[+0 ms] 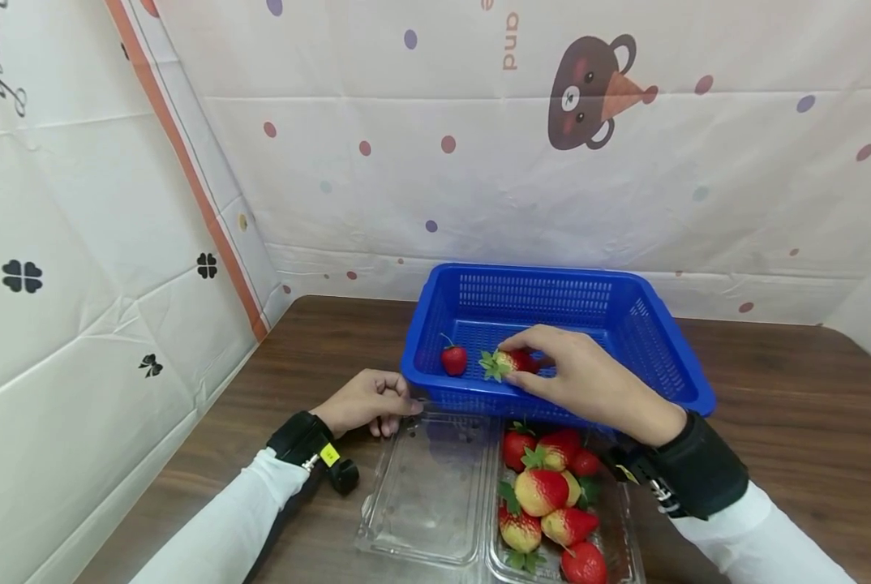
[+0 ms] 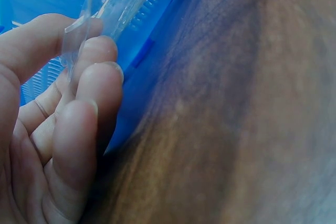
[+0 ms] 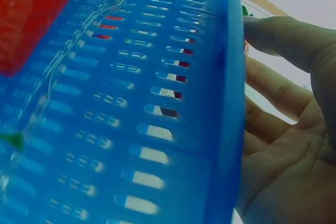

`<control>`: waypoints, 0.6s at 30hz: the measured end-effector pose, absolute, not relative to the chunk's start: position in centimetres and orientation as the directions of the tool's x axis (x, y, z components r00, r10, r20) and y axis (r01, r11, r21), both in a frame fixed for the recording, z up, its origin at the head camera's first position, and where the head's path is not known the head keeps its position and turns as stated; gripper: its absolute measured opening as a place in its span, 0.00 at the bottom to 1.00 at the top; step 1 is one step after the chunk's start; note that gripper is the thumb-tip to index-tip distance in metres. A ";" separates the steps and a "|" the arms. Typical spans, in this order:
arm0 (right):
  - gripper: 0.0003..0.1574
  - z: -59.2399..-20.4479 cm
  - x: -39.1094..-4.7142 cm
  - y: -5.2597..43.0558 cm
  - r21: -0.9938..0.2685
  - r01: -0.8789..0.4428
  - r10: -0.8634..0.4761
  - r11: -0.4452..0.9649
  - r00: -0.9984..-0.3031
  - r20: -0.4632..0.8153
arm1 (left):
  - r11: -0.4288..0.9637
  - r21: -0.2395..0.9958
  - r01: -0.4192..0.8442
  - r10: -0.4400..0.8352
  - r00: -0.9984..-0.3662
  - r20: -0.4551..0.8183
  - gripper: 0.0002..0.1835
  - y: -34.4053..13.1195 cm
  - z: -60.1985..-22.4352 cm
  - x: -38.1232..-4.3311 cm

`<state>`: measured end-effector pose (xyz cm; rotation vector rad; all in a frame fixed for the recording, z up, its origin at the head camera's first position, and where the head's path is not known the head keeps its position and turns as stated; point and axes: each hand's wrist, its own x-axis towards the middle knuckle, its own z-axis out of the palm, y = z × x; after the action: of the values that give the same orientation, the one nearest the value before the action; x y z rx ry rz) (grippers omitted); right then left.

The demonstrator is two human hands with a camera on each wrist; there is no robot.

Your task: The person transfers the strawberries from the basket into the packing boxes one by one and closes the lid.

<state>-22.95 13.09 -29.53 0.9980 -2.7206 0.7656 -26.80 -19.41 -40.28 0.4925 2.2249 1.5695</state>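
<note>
My right hand [image 1: 592, 377] pinches a red and pale yellow strawberry [image 1: 516, 362] between thumb and fingers, its green leaves facing left, over the near side of the blue basket [image 1: 538, 272]. One small red strawberry [image 1: 454, 360] with a thin stem lies inside that basket, left of the hand. With thumb and forefinger, my left hand [image 1: 366, 401] grips the rim of the clear plastic lid [image 2: 79, 38] at its far left corner. The lid belongs to a hinged clear box whose right half holds several strawberries [image 1: 542, 492], and it lies opened flat to the left.
The brown wooden table [image 1: 326, 337] carries the basket at the back and the plastic box just in front, close against the basket's near wall. A white printed cloth [image 1: 377, 186] hangs behind and along the left side. Each wrist wears a black camera strap [image 1: 705, 466].
</note>
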 end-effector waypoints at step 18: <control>0.21 -28.6 -20.7 14.5 -0.323 -0.683 -0.579 0.655 -0.728 0.367 | 0.314 0.946 0.078 0.486 -0.869 -0.090 0.16 -19.4 -40.3 -26.8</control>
<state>-20.67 14.48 -28.59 1.0237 -2.6412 0.6567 -26.78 -19.39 -40.30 0.5040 2.2277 1.5736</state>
